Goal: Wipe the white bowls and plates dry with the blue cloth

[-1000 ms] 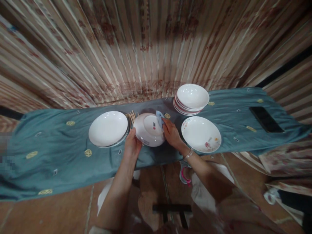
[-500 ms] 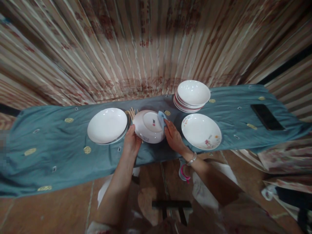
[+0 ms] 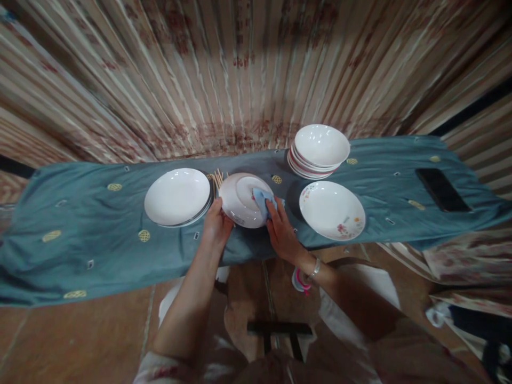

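Observation:
A white plate [image 3: 236,197] is held tilted above the table, its underside with the foot ring facing me. My left hand [image 3: 217,221] grips its left rim, thumb on the near face and the other fingers hidden behind. Pressed on the underside at the right is a light blue cloth [image 3: 262,201], gripped by my right hand [image 3: 283,229]. Just left of my left hand lies a stack of white plates [image 3: 178,197]. Right of my right hand sits a flower-patterned plate [image 3: 330,210]. Several wooden chopsticks [image 3: 217,178] show partly from behind the held plate.
A stack of white bowls [image 3: 320,146] with red bands stands at the back, behind the flowered plate. A black phone [image 3: 442,189] lies at the right. The narrow table has a teal patterned cloth [image 3: 100,234], with a pleated curtain [image 3: 240,80] hanging behind it.
My right hand has moved the blue cloth left and slightly down over the plate's underside, covering its red mark more. My left hand keeps its grip. The view has shifted slightly.

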A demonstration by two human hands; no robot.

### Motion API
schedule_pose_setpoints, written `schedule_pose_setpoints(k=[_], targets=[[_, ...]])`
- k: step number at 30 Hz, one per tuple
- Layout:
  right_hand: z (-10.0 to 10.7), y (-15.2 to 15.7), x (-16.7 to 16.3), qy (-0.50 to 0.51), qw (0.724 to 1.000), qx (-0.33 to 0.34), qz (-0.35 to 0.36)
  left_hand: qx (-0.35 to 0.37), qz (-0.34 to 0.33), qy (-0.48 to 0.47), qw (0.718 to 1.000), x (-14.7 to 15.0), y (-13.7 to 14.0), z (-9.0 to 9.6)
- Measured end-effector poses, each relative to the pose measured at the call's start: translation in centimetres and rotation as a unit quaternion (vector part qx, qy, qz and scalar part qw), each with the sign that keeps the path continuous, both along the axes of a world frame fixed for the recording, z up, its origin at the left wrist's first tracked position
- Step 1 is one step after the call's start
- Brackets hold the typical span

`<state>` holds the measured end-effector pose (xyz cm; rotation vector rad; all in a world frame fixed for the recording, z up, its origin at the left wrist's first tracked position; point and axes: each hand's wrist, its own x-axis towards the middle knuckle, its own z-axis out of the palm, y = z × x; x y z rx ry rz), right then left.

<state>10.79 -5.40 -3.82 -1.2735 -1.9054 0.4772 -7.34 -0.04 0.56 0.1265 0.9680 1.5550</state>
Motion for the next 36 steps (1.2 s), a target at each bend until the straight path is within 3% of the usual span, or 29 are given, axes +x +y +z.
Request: schedule_pose_setpoints(k=[10,17,22,26,33,36], targets=[[-0.1,0.0,-0.3,-0.134,0.982,0.116,0.063,0.008,-0.042,0.005,0.999,-0.3,0.0,-0.1],[0.5,-0.1,-0.9,-0.224,0.961,0.123,0.106,0.009,-0.062,-0.005,0.998,-0.6,-0.1,-0.7],[0.9,-0.2,-1.5,-0.248,0.948,0.164,0.111,-0.011,-0.051,-0.007,0.999,-0.8,-0.2,-0.9],[1.3,-0.2,-1.9,-0.266,0.94,0.183,0.108,-0.016,-0.045,-0.027,0.999,-0.4,-0.3,0.1],[2.5,0.5,-3.0,-0.26,0.942,0.188,0.096,-0.043,-0.045,-0.052,0.997,0.8,-0.9,3.5],[3.1,0.9,-3.7,-0.249,0.948,0.171,0.095,-0.041,-0.033,-0.047,0.997,0.9,-0.9,3.8]])
